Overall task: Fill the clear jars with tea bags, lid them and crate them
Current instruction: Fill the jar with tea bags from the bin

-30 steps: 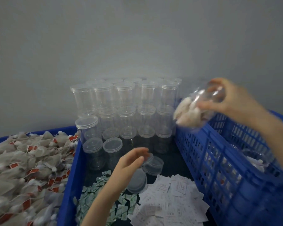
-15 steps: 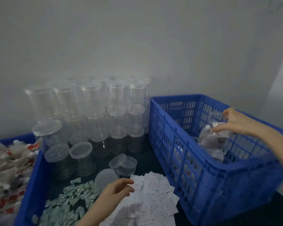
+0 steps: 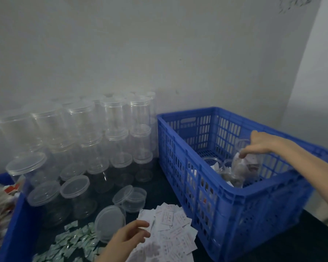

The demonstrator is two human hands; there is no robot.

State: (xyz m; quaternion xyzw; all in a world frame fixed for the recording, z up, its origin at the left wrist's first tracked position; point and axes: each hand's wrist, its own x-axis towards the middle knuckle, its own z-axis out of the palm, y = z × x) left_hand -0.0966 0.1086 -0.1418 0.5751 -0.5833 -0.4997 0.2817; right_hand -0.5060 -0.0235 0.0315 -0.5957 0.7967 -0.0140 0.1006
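Note:
My right hand (image 3: 261, 143) reaches down into the blue crate (image 3: 235, 205) and grips the top of a clear jar filled with tea bags (image 3: 244, 165). Other filled jars (image 3: 212, 163) lie low in the crate beside it. My left hand (image 3: 129, 237) rests over a heap of white paper slips (image 3: 170, 229), its fingers loosely curled on them; whether it pinches a slip is unclear. Stacked empty clear jars (image 3: 106, 133) with lids stand against the wall. Loose lids (image 3: 110, 222) lie near my left hand.
A second blue bin (image 3: 15, 224) at the left edge holds tea bags (image 3: 0, 201) with red tags. Small green packets (image 3: 70, 242) are scattered on the dark tabletop in front of the jars. A grey wall closes off the back.
My right hand has carried the filled jar over the crate's rim and lowered it inside. My left hand has dropped from the lids to the paper slips. The view has swung right.

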